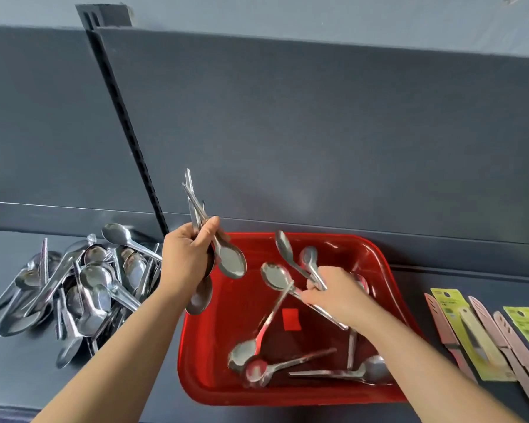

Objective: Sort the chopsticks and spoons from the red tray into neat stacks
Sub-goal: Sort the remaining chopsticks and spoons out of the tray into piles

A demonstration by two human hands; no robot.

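Note:
A red tray [214, 389] sits on the dark shelf and holds several loose steel spoons [275, 364]. My left hand [185, 254] grips a bunch of spoons [231, 259] above the tray's left rim, handles pointing up and bowls hanging down. My right hand [336, 293] is inside the tray, its fingers curled round the handles of a few spoons [275, 276] whose bowls stick up and to the left. A loose heap of steel spoons [83, 288] lies on the shelf left of the tray. I see no chopsticks.
The dark back panel [318, 132] rises right behind the tray, with a slotted upright rail [126, 123] at the left. Packaged pink and green utensils [483, 337] lie in a row on the shelf to the right of the tray.

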